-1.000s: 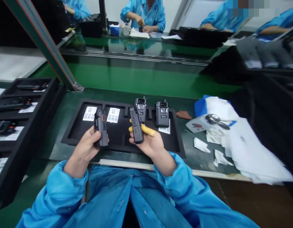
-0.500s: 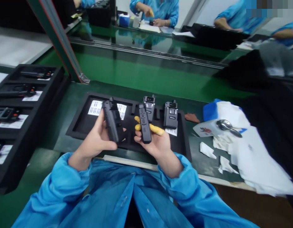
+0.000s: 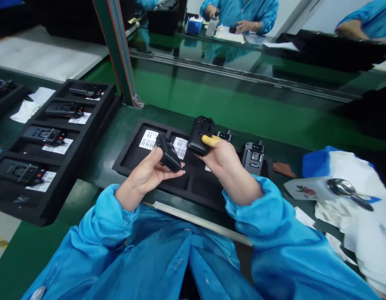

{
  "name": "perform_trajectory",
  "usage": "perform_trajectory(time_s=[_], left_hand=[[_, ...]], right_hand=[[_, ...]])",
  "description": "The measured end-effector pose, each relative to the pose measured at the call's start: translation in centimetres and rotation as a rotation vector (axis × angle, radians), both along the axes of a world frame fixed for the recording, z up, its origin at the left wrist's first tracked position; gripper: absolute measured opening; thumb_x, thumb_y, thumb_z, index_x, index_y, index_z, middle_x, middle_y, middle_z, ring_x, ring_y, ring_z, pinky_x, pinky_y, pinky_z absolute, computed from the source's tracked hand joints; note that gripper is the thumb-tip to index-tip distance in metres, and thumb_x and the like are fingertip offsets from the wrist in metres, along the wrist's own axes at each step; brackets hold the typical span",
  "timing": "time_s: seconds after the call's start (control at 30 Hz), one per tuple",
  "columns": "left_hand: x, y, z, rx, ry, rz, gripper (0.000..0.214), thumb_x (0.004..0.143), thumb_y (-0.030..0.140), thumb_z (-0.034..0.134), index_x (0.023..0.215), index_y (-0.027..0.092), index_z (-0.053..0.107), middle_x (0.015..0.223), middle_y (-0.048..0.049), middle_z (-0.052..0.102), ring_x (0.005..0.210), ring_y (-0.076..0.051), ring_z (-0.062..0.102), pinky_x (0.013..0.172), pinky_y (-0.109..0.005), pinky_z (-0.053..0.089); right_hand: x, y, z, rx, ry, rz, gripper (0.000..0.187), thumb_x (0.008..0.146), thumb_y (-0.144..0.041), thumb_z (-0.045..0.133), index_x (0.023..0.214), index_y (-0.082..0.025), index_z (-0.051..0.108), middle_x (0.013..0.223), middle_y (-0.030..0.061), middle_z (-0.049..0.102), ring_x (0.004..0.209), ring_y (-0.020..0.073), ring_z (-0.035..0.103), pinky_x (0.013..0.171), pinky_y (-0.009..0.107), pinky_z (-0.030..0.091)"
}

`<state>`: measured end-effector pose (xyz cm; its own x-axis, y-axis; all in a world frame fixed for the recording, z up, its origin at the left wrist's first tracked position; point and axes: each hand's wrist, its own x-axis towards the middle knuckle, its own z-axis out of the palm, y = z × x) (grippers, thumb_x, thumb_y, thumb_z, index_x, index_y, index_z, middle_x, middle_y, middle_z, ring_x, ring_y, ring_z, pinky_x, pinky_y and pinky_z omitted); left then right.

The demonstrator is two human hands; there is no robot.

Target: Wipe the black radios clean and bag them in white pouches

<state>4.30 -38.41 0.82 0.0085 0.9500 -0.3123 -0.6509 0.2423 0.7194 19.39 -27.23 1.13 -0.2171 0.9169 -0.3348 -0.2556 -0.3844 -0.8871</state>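
Note:
My left hand grips a small black handheld device, tilted, over a black foam tray. My right hand, with yellow finger cots on two fingers, holds a second black device above the tray's middle. Two more black devices stand upright in the tray's slots, one to the right of my right hand, the other partly hidden behind it. White printed labels lie in the tray's left pockets.
A long black tray with several devices and labels lies at the left. A metal post stands behind the work tray. White cloths and a metal spoon lie at right. Across the green belt, people in blue coats work.
The view swung left. My right hand turned its device and lifted it toward the tray's back. My left hand tipped its device over and lowered it.

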Motion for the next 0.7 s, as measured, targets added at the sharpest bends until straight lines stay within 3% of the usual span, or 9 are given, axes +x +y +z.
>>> perform_trajectory(time_s=[0.07, 0.13, 0.27, 0.33, 0.4, 0.53, 0.63, 0.7], left_hand=[[-0.2, 0.4, 0.2, -0.029, -0.037, 0.028, 0.055, 0.065, 0.062, 0.075, 0.093, 0.016, 0.062, 0.085, -0.0077, 0.069, 0.092, -0.029, 0.069, 0.087, -0.049, 0.056], [-0.4, 0.6, 0.6, -0.024, -0.065, 0.033, 0.048, 0.068, 0.055, 0.076, 0.091, 0.016, 0.063, 0.086, -0.0075, 0.07, 0.093, -0.03, 0.069, 0.09, -0.051, 0.054], [-0.7, -0.2, 1.3, 0.035, -0.088, -0.051, 0.055, 0.055, 0.022, 0.084, 0.105, 0.019, 0.06, 0.099, -0.0052, 0.071, 0.097, -0.032, 0.069, 0.092, -0.056, 0.052], [-0.7, -0.5, 1.4, 0.053, -0.046, -0.07, 0.062, 0.054, 0.016, 0.082, 0.111, 0.022, 0.057, 0.112, -0.0051, 0.069, 0.101, -0.033, 0.068, 0.092, -0.058, 0.051], [-0.6, -0.7, 1.2, 0.064, 0.039, -0.03, 0.06, 0.058, 0.027, 0.084, 0.111, 0.021, 0.057, 0.11, -0.0063, 0.07, 0.096, -0.03, 0.07, 0.088, -0.053, 0.054], [0.2, -0.7, 0.7, 0.06, 0.28, 0.082, 0.068, 0.049, 0.051, 0.088, 0.1, 0.019, 0.057, 0.078, -0.0018, 0.073, 0.064, -0.021, 0.071, 0.061, -0.032, 0.061], [0.8, -0.5, 0.6, 0.108, 0.34, 0.096, 0.07, 0.041, 0.055, 0.089, 0.095, 0.021, 0.058, 0.069, 0.0035, 0.069, 0.047, -0.014, 0.063, 0.041, -0.021, 0.054], [0.9, 0.0, 0.3, 0.128, 0.227, 0.014, 0.072, 0.041, 0.058, 0.088, 0.096, 0.02, 0.061, 0.064, 0.0046, 0.063, 0.041, -0.01, 0.056, 0.032, -0.016, 0.046]], right_hand=[[-1.3, 1.4, -0.8, 0.06, -0.136, 0.061, 0.018, 0.066, -0.017, 0.062, 0.077, -0.021, 0.049, 0.07, -0.003, 0.061, 0.072, 0.0154, 0.062, 0.074, 0.04, 0.055], [-2.3, 2.1, -1.8, 0.099, -0.247, 0.104, 0.019, 0.068, -0.018, 0.061, 0.08, -0.02, 0.047, 0.073, -0.0012, 0.062, 0.075, 0.0167, 0.063, 0.077, 0.042, 0.055], [-2.8, 1.9, -2.6, 0.186, -0.419, 0.125, 0.029, 0.071, -0.016, 0.059, 0.098, -0.018, 0.049, 0.095, 0.0044, 0.066, 0.094, 0.0196, 0.062, 0.093, 0.045, 0.049], [-2.7, 1.4, -2.2, 0.233, -0.509, 0.111, 0.042, 0.071, -0.014, 0.061, 0.111, -0.016, 0.05, 0.109, 0.0099, 0.064, 0.106, 0.0236, 0.059, 0.101, 0.047, 0.043], [-2.6, 0.8, -1.5, 0.33, -0.711, 0.14, 0.054, 0.073, -0.015, 0.062, 0.125, -0.009, 0.046, 0.122, 0.0186, 0.057, 0.113, 0.0292, 0.057, 0.103, 0.049, 0.04], [-2.6, 0.4, -0.1, 0.615, -1.275, 0.312, 0.059, 0.087, -0.03, 0.054, 0.133, 0.005, 0.039, 0.129, 0.0301, 0.046, 0.116, 0.0344, 0.055, 0.097, 0.044, 0.046], [-1.8, 0.5, 0.5, 0.595, -1.366, 0.383, 0.054, 0.09, -0.039, 0.051, 0.122, 0.005, 0.05, 0.123, 0.0289, 0.05, 0.106, 0.0309, 0.06, 0.09, 0.04, 0.05], [-0.5, 0.2, 1.0, 0.673, -1.329, 0.37, 0.053, 0.091, -0.044, 0.049, 0.12, 0.0, 0.052, 0.122, 0.0237, 0.053, 0.1, 0.0257, 0.062, 0.086, 0.036, 0.051]])
